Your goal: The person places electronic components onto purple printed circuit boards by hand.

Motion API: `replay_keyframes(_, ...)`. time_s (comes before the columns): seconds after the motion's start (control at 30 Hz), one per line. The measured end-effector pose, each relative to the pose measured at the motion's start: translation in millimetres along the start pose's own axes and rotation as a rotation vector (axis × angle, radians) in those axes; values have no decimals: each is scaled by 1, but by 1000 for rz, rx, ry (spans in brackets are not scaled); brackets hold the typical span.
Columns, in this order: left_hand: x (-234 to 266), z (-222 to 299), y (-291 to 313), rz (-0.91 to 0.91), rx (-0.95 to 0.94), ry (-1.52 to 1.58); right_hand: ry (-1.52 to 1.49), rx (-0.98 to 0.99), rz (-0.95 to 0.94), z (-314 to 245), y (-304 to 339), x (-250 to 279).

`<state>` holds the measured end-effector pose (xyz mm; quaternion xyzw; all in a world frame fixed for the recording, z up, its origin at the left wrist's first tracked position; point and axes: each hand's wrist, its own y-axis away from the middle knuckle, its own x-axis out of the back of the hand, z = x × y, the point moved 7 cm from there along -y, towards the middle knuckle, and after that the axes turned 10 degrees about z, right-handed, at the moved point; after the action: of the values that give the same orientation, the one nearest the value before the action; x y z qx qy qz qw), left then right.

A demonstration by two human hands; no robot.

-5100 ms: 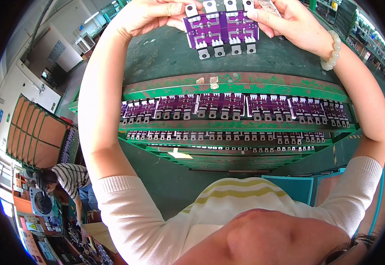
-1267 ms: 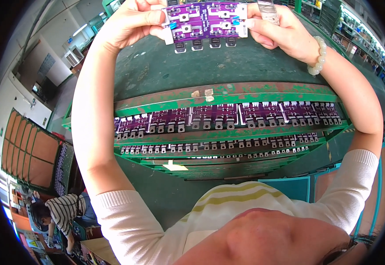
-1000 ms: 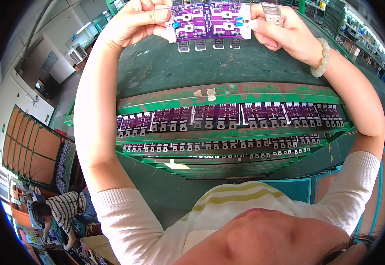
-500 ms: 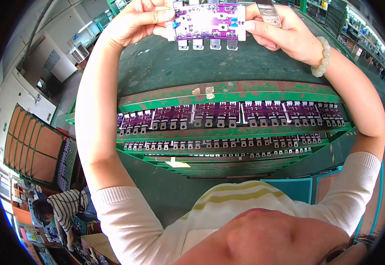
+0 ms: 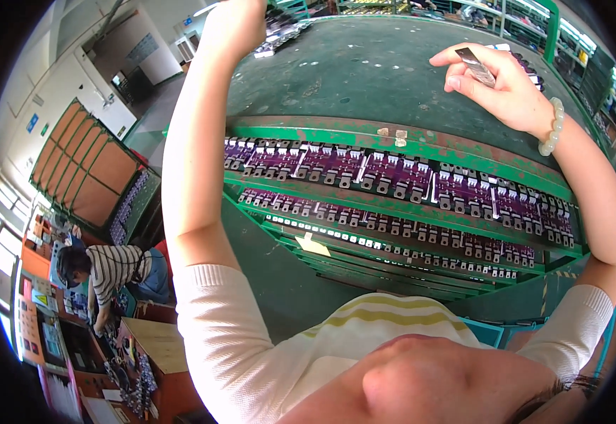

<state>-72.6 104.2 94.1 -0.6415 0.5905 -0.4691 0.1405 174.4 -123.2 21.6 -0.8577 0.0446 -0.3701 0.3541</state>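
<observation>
Table (image 5: 364,85): green top, scuffed and speckled, spread across 12 o'clock; worn green front rail with two pale patches (image 5: 391,136). Tiered rack (image 5: 251,177) below that rail, from the centre towards 4 o'clock: rows of purple circuit boards (image 5: 393,173) with metal-tabbed parts; one pale yellow paper (image 5: 312,244) near the centre.

Room: white door (image 5: 114,109) at 10 o'clock; slatted brown rack (image 5: 85,166) between 9 and 10; co-worker (image 5: 116,268) in a striped shirt, bent forward, at 8; stocked shelving (image 5: 590,63) at 2.

Left hand (image 5: 239,30): 11 o'clock, arm raised and nearly straight, just beside a cluster of boards (image 5: 285,37) on the table top; fingers cut off by the upper edge, so its grip could not be told.

Right hand (image 5: 502,86): 2 o'clock, elbow bent, forefinger extended towards 10, beaded bracelet (image 5: 553,127) at the wrist; grip closed around a flat grey strip (image 5: 479,72), seemingly metal, its dark tip pointing towards 11.
</observation>
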Motion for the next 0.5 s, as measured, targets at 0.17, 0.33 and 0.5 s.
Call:
replay_keyframes(0.17, 3, -14, 57, -134, 21, 55, 55, 4, -78, -5, 3, -5)
replay_keyframes(0.33, -22, -25, 92, -372, 60, 606, 97, -17, -135, -5, -2, -12)
replay_keyframes(0.5, -59, -31, 83, -440, 160, 737, 121, 34, -111, -16, 2, -12)
